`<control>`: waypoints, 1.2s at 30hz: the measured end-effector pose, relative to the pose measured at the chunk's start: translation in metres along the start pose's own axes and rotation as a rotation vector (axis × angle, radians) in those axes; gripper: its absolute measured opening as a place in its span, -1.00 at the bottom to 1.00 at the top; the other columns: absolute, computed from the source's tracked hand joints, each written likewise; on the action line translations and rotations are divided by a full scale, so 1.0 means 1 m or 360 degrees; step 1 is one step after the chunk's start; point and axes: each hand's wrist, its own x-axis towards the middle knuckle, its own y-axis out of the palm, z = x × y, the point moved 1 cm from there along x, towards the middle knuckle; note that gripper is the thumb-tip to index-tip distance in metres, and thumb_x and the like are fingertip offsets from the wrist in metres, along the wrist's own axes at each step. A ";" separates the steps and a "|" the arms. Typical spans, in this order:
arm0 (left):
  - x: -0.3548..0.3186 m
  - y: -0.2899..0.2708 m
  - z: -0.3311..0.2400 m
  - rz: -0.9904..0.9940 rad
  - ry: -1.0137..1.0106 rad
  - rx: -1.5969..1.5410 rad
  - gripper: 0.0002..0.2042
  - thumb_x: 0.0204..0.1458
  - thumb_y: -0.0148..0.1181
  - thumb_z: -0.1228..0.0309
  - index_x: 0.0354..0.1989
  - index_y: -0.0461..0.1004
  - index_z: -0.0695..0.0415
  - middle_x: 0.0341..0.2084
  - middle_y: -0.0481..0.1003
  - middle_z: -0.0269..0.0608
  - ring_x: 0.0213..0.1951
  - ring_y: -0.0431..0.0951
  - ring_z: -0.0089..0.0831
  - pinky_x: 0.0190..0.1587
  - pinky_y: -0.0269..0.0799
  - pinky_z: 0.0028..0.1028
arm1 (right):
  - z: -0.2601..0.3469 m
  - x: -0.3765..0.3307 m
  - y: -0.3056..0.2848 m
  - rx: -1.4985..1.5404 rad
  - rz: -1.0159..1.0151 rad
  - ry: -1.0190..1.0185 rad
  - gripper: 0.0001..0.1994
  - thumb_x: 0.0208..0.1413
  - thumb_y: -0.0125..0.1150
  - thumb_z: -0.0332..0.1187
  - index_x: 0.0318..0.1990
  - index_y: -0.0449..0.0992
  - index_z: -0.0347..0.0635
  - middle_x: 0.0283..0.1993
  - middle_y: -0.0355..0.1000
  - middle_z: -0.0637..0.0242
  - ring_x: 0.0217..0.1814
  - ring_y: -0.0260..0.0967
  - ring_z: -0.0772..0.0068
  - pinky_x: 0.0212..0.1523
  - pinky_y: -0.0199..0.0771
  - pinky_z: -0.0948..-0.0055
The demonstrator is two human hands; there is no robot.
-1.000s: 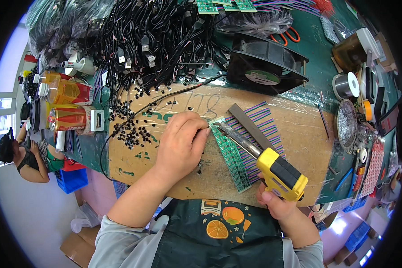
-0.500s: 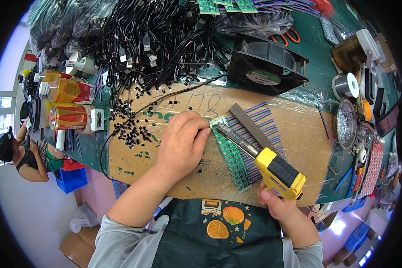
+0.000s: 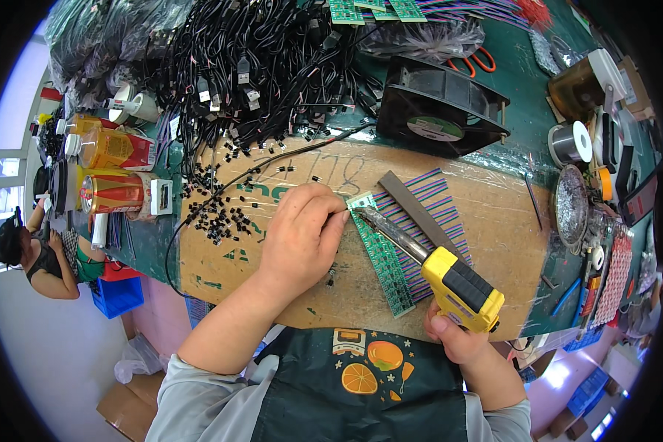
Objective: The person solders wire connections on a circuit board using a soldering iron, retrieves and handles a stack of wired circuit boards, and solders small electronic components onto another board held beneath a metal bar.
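Note:
My right hand [image 3: 458, 340] grips a yellow and black soldering gun [image 3: 457, 283] whose metal tip reaches up-left onto a long green circuit board strip [image 3: 381, 254]. My left hand [image 3: 302, 236] rests on the cardboard work board [image 3: 486, 191], fingers pinched on a thin solder wire at the strip's top end, right by the tip. Under the strip lies a striped ribbon cable bundle [image 3: 438, 202] with a grey bar [image 3: 412, 206] across it.
Small black parts [image 3: 217, 214] are scattered left of my hand. A heap of black cables [image 3: 258, 66] fills the back. A black fan [image 3: 442, 110] stands behind, drink cans [image 3: 114, 191] at left, solder spool [image 3: 571, 144] and tools at right. Another person [image 3: 29, 254] is far left.
The soldering gun has shifted slightly along the green strip; my left hand stays in place at the strip's top end.

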 end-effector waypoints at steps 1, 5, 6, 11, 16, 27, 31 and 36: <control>0.000 0.000 0.000 -0.0005 0.0001 0.0003 -0.88 -0.09 0.28 0.59 -0.38 0.48 0.20 -0.34 0.48 -0.16 -0.24 0.49 -0.20 -0.19 0.41 -0.33 | -0.002 0.000 -0.003 -0.0027 0.0045 0.0018 -0.52 0.02 0.28 -0.38 0.08 0.29 -0.33 -0.49 0.30 0.29 -0.58 0.20 0.54 -0.59 0.24 0.56; 0.001 0.001 0.000 0.0002 0.0001 0.0002 -0.88 -0.09 0.28 0.59 -0.38 0.48 0.20 -0.34 0.48 -0.16 -0.25 0.50 -0.20 -0.20 0.41 -0.33 | -0.002 0.000 -0.001 -0.0006 0.0033 0.0031 -0.50 0.01 0.29 -0.37 0.10 0.28 -0.33 -0.49 0.30 0.29 -0.57 0.22 0.54 -0.59 0.24 0.56; 0.001 0.000 0.000 -0.0002 0.0000 0.0001 -0.88 -0.10 0.28 0.59 -0.38 0.48 0.20 -0.34 0.48 -0.16 -0.25 0.50 -0.20 -0.20 0.41 -0.34 | -0.001 -0.001 -0.002 -0.0006 0.0033 0.0030 -0.50 0.01 0.29 -0.37 0.10 0.28 -0.33 -0.49 0.30 0.29 -0.57 0.22 0.54 -0.59 0.24 0.56; 0.000 0.000 0.000 -0.0011 -0.0009 0.0005 -0.89 -0.10 0.28 0.59 -0.39 0.48 0.20 -0.34 0.48 -0.16 -0.25 0.50 -0.20 -0.20 0.41 -0.34 | -0.003 -0.004 -0.006 0.0009 0.0074 0.0063 -0.43 -0.02 0.33 -0.30 0.15 0.28 -0.30 -0.55 0.25 0.34 -0.60 0.16 0.51 -0.58 0.18 0.52; 0.000 -0.003 -0.001 0.0005 -0.0029 -0.0013 -0.89 -0.09 0.28 0.58 -0.38 0.49 0.22 -0.33 0.48 -0.14 -0.24 0.50 -0.20 -0.18 0.41 -0.35 | 0.000 -0.008 -0.003 0.0180 -0.0021 0.0054 -0.38 -0.05 0.34 -0.29 0.16 0.27 -0.32 -0.56 0.23 0.34 -0.60 0.15 0.49 -0.58 0.18 0.51; -0.008 -0.036 -0.008 0.0365 -0.0078 0.0083 -0.87 -0.11 0.32 0.50 -0.35 0.55 0.16 -0.33 0.50 -0.21 -0.21 0.51 -0.21 -0.16 0.41 -0.34 | -0.002 -0.005 -0.006 0.0283 0.0014 0.0031 -0.38 -0.02 0.34 -0.28 0.18 0.23 -0.29 -0.55 0.24 0.33 -0.60 0.16 0.49 -0.57 0.21 0.51; -0.015 -0.034 -0.016 0.0493 0.0022 0.0190 -0.87 -0.13 0.33 0.46 -0.38 0.55 0.14 -0.35 0.49 -0.22 -0.22 0.48 -0.19 -0.13 0.37 -0.28 | -0.005 -0.006 -0.007 0.0229 0.0020 0.0004 -0.37 -0.02 0.33 -0.29 0.20 0.22 -0.27 -0.54 0.24 0.33 -0.59 0.16 0.50 -0.56 0.20 0.51; -0.025 -0.023 -0.027 0.0521 0.0019 0.0179 -0.89 -0.13 0.31 0.49 -0.41 0.52 0.13 -0.36 0.48 -0.23 -0.24 0.48 -0.20 -0.17 0.35 -0.28 | -0.007 -0.006 -0.007 0.0240 0.0019 0.0037 -0.36 -0.02 0.34 -0.28 0.22 0.22 -0.24 -0.53 0.22 0.33 -0.58 0.16 0.50 -0.56 0.18 0.51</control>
